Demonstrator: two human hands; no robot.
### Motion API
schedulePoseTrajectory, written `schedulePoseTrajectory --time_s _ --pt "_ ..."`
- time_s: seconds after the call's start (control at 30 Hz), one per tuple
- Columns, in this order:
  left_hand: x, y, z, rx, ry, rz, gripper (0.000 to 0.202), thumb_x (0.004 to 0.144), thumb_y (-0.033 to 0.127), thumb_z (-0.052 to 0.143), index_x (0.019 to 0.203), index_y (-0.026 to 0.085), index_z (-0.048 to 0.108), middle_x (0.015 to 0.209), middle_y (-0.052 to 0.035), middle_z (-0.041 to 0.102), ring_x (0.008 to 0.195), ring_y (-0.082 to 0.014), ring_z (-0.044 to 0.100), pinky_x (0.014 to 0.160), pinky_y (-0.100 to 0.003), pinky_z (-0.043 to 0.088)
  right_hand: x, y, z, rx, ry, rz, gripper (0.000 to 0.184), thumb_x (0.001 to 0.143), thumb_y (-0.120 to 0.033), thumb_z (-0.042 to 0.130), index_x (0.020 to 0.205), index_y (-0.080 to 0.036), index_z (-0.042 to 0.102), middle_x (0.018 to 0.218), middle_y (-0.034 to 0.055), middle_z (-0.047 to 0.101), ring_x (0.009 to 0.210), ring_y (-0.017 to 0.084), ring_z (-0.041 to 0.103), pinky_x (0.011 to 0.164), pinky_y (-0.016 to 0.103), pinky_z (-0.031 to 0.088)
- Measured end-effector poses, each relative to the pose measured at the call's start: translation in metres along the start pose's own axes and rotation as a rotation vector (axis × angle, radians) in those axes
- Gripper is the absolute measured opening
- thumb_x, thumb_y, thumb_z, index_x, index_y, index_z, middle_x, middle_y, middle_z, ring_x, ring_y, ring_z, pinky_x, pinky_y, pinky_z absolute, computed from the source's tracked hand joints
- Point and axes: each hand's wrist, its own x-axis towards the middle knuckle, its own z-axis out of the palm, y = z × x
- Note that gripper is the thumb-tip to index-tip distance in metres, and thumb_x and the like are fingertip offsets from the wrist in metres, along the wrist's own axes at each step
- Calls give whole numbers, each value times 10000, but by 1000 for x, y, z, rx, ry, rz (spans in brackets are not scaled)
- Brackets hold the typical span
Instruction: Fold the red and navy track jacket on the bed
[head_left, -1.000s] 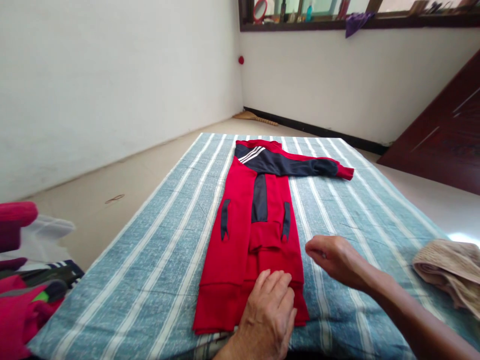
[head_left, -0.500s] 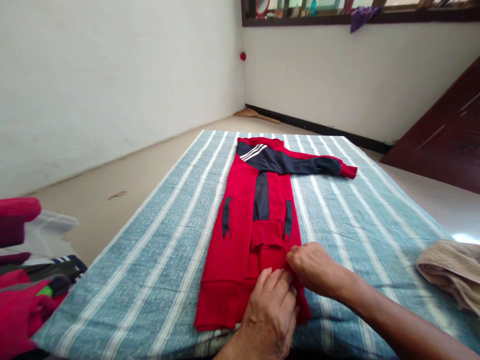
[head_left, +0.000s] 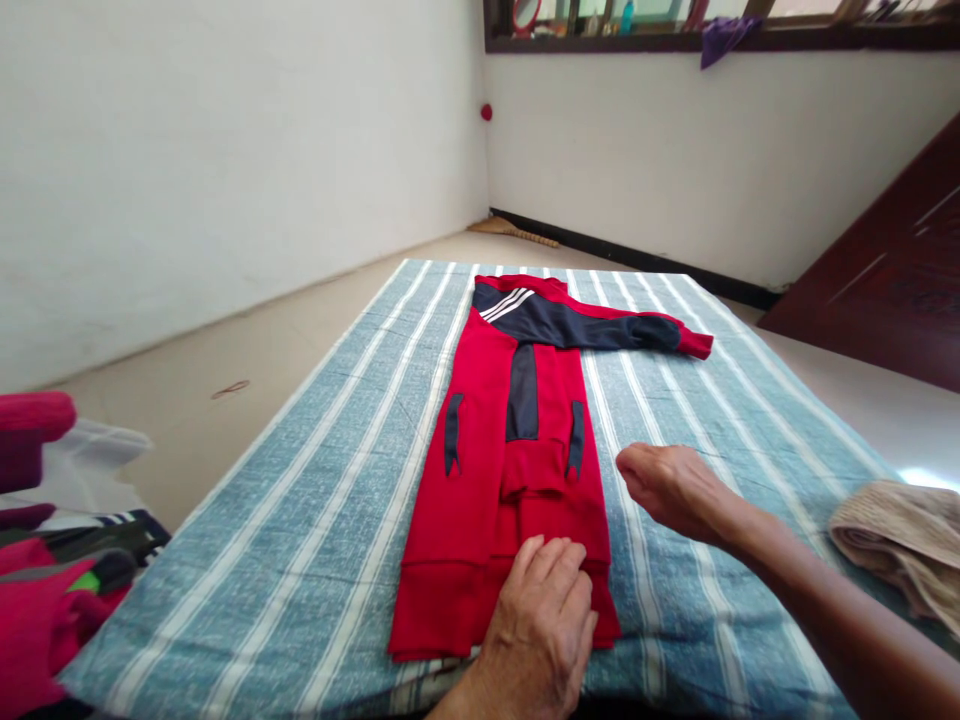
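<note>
A red jacket (head_left: 487, 470) with navy panels and white shoulder stripes lies lengthwise on a blue striped sheet (head_left: 315, 500). One side is folded in over the body; its other navy sleeve stretches out to the right. My left hand (head_left: 544, 620) presses flat on the jacket's near hem, fingers extended. My right hand (head_left: 671, 490) hovers just right of the jacket's edge, above the sheet, fingers loosely curled and holding nothing.
A pile of red and dark clothes (head_left: 52, 570) sits at the left edge. A folded beige towel (head_left: 896, 535) lies at the right. Beyond the sheet are bare floor, white walls, a dark wooden door (head_left: 885, 270) and a window ledge with bottles.
Half a second ago my right hand pinched the jacket's right edge near the hem; it has since let go and drawn back to the right. My left hand has stayed put.
</note>
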Motion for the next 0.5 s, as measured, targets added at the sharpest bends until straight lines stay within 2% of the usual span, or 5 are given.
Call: schedulePoseTrajectory --time_s 0.1,0.2,0.33,0.4,0.5 --pt "2 1 -2 -3 -22 -3 203 830 131 477 988 161 601 1160 -91 640 1073 -262 587 997 -474 454 -8 22 -7 29 52 104 209 820 -120 385 656 -190 494 598 -4 517 510 114 419 516 279 196" --pt "2 0 0 -3 -21 8 207 826 126 474 986 164 600 1163 -89 640 1072 -264 587 994 -477 454 -15 29 -13 64 66 147 219 833 -146 402 659 -192 526 602 -6 533 536 116 456 524 259 228" --pt "0 -1 4 15 33 14 202 837 133 466 982 162 603 1161 -88 643 1062 -270 590 984 -492 455 -16 -1 -10 196 -62 -10 249 899 -173 409 724 -192 585 649 -14 580 580 104 504 550 230 278" --pt "-1 0 5 22 38 15 206 845 131 460 986 156 608 1148 -91 649 1054 -271 592 977 -493 457 -12 -22 -4 136 -137 -94 244 907 -154 417 734 -186 586 680 -6 606 588 105 514 549 237 275" --pt "-1 2 5 17 19 5 213 854 132 459 999 148 614 1114 -91 662 1050 -269 592 978 -485 454 -3 -44 5 72 -187 -135 199 878 -149 463 740 -174 604 707 28 644 560 126 531 506 265 235"
